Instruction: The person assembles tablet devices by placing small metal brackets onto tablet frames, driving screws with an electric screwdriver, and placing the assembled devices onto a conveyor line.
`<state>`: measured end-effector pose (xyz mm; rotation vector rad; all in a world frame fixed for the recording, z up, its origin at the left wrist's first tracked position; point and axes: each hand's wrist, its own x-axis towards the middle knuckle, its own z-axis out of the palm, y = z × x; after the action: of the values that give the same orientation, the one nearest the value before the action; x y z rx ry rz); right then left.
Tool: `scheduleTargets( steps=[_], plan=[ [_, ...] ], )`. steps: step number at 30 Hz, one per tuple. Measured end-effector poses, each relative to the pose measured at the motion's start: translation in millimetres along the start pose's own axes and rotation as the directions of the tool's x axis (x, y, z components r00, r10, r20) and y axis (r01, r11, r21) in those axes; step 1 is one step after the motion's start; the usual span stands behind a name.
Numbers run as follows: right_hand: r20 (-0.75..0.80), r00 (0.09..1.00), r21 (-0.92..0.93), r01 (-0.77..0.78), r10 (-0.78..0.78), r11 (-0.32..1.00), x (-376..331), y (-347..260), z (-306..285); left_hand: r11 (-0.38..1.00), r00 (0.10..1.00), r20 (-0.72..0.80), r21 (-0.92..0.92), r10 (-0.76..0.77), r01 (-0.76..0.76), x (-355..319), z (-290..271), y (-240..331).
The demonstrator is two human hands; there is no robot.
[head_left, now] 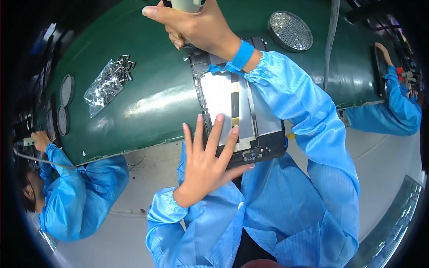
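Note:
An opened tablet-like device lies at the table's near edge, with a silvery panel, dark strips and small parts along its frame. My left hand rests on its near left part, fingers spread and flat, holding nothing. Above its far end, my right hand is wrapped around a pale grey-green electric screwdriver, whose upper part is cut off by the picture's edge. The tool's lower end points down by the device's far left corner; its tip is mostly hidden. A blue wrist strap circles my right wrist.
A clear bag spilling small metal parts lies left on the green table. A round dish of small pieces sits far right, near a hanging grey cable. Two round dishes stand far left. Co-workers in blue sit at both sides.

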<state>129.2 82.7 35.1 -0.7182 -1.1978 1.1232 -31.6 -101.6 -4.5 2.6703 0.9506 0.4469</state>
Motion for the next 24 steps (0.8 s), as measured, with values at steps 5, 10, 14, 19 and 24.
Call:
scheduleTargets(
  steps=[5,10,14,19,24],
  plan=[
    [-0.056,0.995,-0.132,0.075,-0.083,0.988,12.4,-55.7,-32.7,0.999,0.995,-0.093,-0.029,-0.022,0.020,2.1,10.6,-19.6],
    [-0.365,0.924,-0.077,0.091,-0.113,0.993,-0.4,-99.2,-78.1,0.995,0.992,-0.101,0.074,0.070,-0.063,46.8,-9.0,-70.9],
    [-0.302,0.934,-0.183,0.139,-0.191,0.973,-12.9,-94.1,-138.2,0.979,0.974,-0.134,0.119,0.181,-0.166,102.5,-3.6,-94.3],
    [-0.396,0.888,-0.395,0.064,-0.233,0.917,-11.6,-86.4,-164.4,0.968,0.961,-0.173,0.165,0.216,-0.188,173.8,8.4,-120.4],
    [-0.428,0.884,-0.266,0.074,-0.186,0.961,-11.5,-86.3,-181.4,0.977,0.960,-0.204,0.136,0.192,-0.166,220.8,22.1,-135.4]
  ],
)
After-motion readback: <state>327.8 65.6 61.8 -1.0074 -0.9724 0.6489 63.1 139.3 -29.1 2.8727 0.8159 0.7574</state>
